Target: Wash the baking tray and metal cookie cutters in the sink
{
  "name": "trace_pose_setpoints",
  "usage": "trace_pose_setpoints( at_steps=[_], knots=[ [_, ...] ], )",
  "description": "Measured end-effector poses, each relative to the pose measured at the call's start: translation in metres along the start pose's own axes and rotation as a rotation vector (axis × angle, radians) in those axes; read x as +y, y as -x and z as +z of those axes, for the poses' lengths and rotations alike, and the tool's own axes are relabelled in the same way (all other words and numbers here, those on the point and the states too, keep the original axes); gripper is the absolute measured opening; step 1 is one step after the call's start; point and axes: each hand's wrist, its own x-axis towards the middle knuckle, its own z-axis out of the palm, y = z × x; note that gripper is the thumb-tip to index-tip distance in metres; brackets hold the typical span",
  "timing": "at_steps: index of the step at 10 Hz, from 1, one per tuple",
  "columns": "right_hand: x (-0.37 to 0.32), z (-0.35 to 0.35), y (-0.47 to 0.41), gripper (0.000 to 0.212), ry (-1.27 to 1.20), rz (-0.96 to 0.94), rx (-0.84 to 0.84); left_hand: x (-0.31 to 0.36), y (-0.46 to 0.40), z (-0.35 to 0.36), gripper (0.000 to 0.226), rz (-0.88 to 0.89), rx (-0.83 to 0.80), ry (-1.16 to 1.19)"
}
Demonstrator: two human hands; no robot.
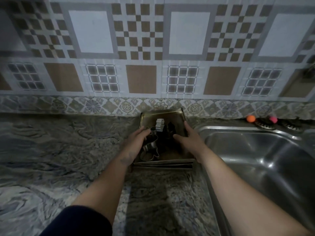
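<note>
Baking tray [162, 114] on countertop [68, 150] holds metal cookie cutters [154, 142] (several shapes); left hand [137, 139] and right hand [189, 137] grip its side rims.

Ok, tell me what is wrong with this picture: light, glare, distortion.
Head view: dim throughout; the dark rectangular metal baking tray and its metal cookie cutters sit in shadow, detail lost. Soft glare streaks the stainless steel sink. Wide-angle bending curves the patterned wall tiles. Both hands look slightly soft.

Bare forearms, a dark navy sleeve [80, 222] pushed up the left arm, a faint tattoo [127, 157] near the wrist.
</note>
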Motion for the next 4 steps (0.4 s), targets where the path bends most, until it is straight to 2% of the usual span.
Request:
trace_pose_setpoints(
  at_steps=[1, 2, 3, 4],
  knots=[
    [0.000, 0.004, -0.011, 0.080, 0.026, -0.001, 0.015, -0.001, -0.008, -0.001, 0.052, 0.042, 0.052, 0.019],
    [0.001, 0.005, -0.016, 0.082, -0.050, 0.006, -0.014, 0.001, -0.006, -0.003, 0.048, 0.073, 0.086, 0.043],
    [0.003, 0.002, -0.011, 0.066, -0.179, -0.007, -0.004, -0.001, 0.001, -0.009, 0.042, 0.126, 0.119, 0.015],
    [0.009, -0.006, 0.013, 0.050, -0.186, -0.096, 0.084, -0.010, 0.026, -0.019, 0.045, 0.160, 0.116, -0.112]
  ],
)
